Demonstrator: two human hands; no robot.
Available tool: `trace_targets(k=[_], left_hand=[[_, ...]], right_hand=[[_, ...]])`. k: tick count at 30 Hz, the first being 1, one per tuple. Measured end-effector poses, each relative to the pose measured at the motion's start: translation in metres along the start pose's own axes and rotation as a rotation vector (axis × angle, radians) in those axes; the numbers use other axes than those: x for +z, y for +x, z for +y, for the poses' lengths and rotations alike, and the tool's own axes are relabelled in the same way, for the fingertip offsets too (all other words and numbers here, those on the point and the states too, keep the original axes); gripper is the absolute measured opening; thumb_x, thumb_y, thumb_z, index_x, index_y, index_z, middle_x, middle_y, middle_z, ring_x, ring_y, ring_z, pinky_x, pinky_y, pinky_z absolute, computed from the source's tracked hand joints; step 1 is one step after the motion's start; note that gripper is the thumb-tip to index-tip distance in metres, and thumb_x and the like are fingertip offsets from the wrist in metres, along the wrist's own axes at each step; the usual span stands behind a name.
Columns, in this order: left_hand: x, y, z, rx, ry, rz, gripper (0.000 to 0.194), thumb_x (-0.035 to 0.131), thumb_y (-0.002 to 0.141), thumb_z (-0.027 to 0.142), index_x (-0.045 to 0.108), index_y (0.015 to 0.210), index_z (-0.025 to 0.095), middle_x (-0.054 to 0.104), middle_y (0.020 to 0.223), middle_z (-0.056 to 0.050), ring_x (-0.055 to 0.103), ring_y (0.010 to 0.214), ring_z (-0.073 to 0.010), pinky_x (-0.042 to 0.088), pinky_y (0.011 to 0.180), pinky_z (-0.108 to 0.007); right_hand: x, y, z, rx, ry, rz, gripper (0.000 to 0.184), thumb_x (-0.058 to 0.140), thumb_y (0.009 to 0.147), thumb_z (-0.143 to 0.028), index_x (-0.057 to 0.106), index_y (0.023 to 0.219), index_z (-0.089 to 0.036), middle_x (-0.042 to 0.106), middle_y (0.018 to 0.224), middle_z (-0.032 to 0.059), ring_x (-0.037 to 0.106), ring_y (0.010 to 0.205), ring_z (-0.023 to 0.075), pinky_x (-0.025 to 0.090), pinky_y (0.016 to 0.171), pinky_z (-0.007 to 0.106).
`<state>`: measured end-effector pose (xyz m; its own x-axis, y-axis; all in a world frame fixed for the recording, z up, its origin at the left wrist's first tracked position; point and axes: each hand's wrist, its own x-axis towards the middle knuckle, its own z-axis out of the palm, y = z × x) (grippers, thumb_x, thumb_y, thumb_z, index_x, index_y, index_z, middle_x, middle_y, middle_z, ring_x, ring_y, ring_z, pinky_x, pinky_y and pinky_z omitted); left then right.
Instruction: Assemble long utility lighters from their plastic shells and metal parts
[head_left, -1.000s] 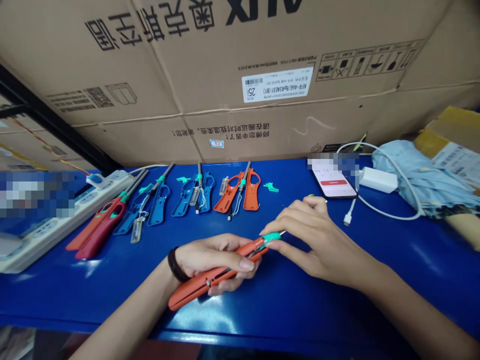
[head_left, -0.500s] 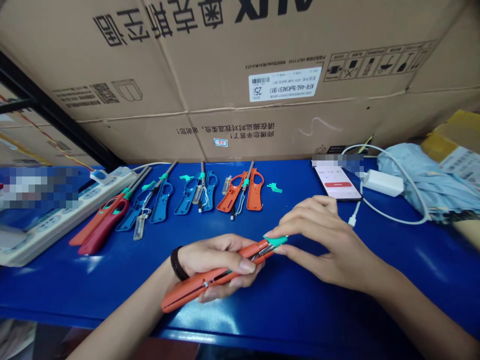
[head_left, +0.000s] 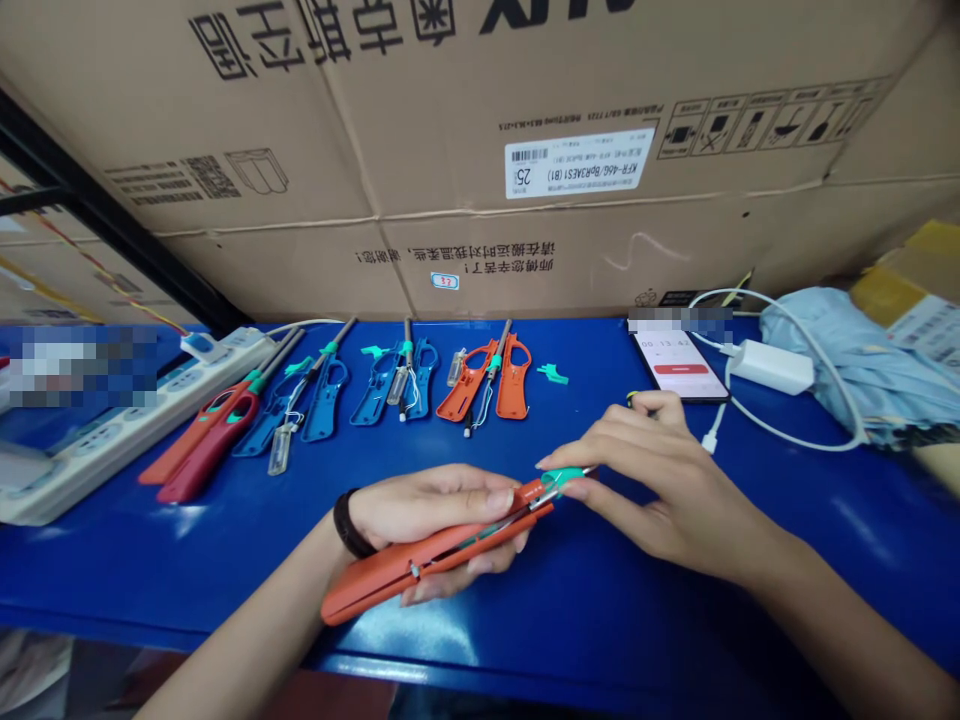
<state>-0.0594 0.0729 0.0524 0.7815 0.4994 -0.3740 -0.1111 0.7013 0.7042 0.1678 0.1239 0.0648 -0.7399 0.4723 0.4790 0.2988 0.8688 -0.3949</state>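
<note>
Orange utility lighter (head_left: 435, 565): in your hands, lying slantwise just above the front edge of the bench, nozzle end toward your right. Teal collar (head_left: 566, 477) sits near that end, with a thin metal tip (head_left: 589, 469) poking past it.

Left hand (head_left: 427, 515): closed around the lighter's middle, thumb across the top, fingers curled underneath. Black wristband (head_left: 350, 525) on that wrist.

Right hand (head_left: 645, 480): partly closed, thumb and forefinger pinching at the teal collar; other fingers curved above it, clear of the lighter.

Under you, a blue workbench (head_left: 600, 640). Across it, beyond your hands, lie opened orange lighter shells (head_left: 514, 378), opened blue lighter shells (head_left: 326, 400), and two red-and-orange lighters (head_left: 210, 450), with loose teal pieces (head_left: 551, 373) beside the orange shells.

Far left, a white power strip (head_left: 135, 425). Far right, a phone (head_left: 671, 365) showing a timer, a white charger (head_left: 771, 367) with its cable, and pale blue fabric (head_left: 847, 365). A large cardboard carton (head_left: 450, 130) stands behind everything.
</note>
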Motion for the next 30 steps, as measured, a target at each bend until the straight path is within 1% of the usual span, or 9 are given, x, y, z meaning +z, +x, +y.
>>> trace_targets(k=[4,10,14,17,19,21,22,25,30], left_hand=[[-0.0004,0.0018,-0.0004,-0.006,0.056,-0.029,0.036,0.059,0.082,0.048,0.051,0.089,0.014,0.052,0.063,0.005,0.045,0.030,-0.0022,0.037,0.027,-0.012],[-0.0015,0.0055,0.0009,-0.028,0.275,0.034,0.030,0.060,0.082,0.044,0.048,0.088,0.017,0.051,0.069,0.006,0.047,0.036,-0.0025,0.040,0.036,-0.015],[-0.0010,0.0057,0.0014,-0.048,0.311,0.047,0.033,0.059,0.082,0.047,0.047,0.092,0.018,0.051,0.072,0.005,0.050,0.040,-0.0040,0.041,0.037,-0.016],[-0.0009,0.0044,0.0021,-0.021,0.264,0.015,0.034,0.060,0.081,0.048,0.047,0.091,0.018,0.050,0.071,0.005,0.048,0.038,-0.0028,0.041,0.037,-0.016],[-0.0016,0.0032,0.0024,0.007,0.225,0.015,0.033,0.060,0.081,0.047,0.048,0.090,0.018,0.050,0.070,0.006,0.046,0.036,-0.0021,0.040,0.036,-0.016],[-0.0027,0.0022,0.0024,0.021,0.204,0.028,0.034,0.060,0.081,0.047,0.048,0.091,0.017,0.051,0.070,0.006,0.046,0.036,-0.0020,0.039,0.035,-0.015],[-0.0032,0.0019,0.0024,0.017,0.201,0.028,0.034,0.061,0.081,0.047,0.048,0.091,0.017,0.051,0.070,0.006,0.046,0.036,-0.0022,0.039,0.034,-0.015],[-0.0038,0.0015,0.0024,0.001,0.198,0.008,0.034,0.061,0.080,0.047,0.048,0.091,0.017,0.051,0.069,0.006,0.047,0.036,-0.0030,0.040,0.034,-0.015],[-0.0021,0.0008,0.0027,-0.008,0.207,0.037,0.033,0.061,0.081,0.046,0.049,0.091,0.017,0.052,0.071,0.005,0.047,0.036,-0.0022,0.038,0.032,-0.014]], right_hand=[[0.0000,-0.0005,0.0016,-0.026,-0.047,-0.008,0.016,0.050,0.093,-0.031,0.061,0.086,-0.022,0.068,0.075,-0.0045,0.054,0.064,0.0101,0.026,0.081,0.034],[0.0005,0.0005,0.0039,-0.092,-0.166,-0.019,0.030,0.043,0.096,-0.035,0.063,0.077,-0.021,0.066,0.066,-0.0046,0.049,0.056,0.0098,0.026,0.075,0.033],[0.0002,0.0017,0.0048,-0.094,-0.183,-0.032,0.035,0.041,0.096,-0.036,0.063,0.074,-0.021,0.066,0.065,-0.0041,0.048,0.056,0.0099,0.026,0.074,0.034],[-0.0008,0.0013,0.0042,-0.070,-0.125,-0.076,0.031,0.042,0.096,-0.037,0.062,0.079,-0.021,0.066,0.069,-0.0031,0.050,0.059,0.0106,0.028,0.076,0.033],[-0.0016,0.0001,0.0035,-0.032,-0.083,-0.103,0.027,0.049,0.090,-0.045,0.062,0.089,-0.021,0.065,0.071,-0.0021,0.051,0.062,0.0119,0.031,0.073,0.031],[-0.0026,-0.0013,0.0032,-0.001,-0.065,-0.114,0.031,0.057,0.084,-0.049,0.061,0.097,-0.021,0.065,0.074,-0.0016,0.053,0.065,0.0129,0.035,0.069,0.029],[-0.0032,-0.0020,0.0033,0.004,-0.061,-0.118,0.030,0.059,0.083,-0.048,0.060,0.098,-0.022,0.065,0.076,-0.0017,0.054,0.066,0.0128,0.036,0.068,0.028],[-0.0054,-0.0037,0.0047,-0.007,-0.023,-0.137,0.015,0.056,0.087,-0.036,0.062,0.096,-0.025,0.067,0.084,-0.0029,0.060,0.071,0.0109,0.041,0.070,0.025],[-0.0091,-0.0062,0.0074,0.036,0.072,-0.165,0.016,0.056,0.088,-0.035,0.065,0.098,-0.028,0.070,0.090,-0.0044,0.065,0.077,0.0102,0.047,0.072,0.021]])
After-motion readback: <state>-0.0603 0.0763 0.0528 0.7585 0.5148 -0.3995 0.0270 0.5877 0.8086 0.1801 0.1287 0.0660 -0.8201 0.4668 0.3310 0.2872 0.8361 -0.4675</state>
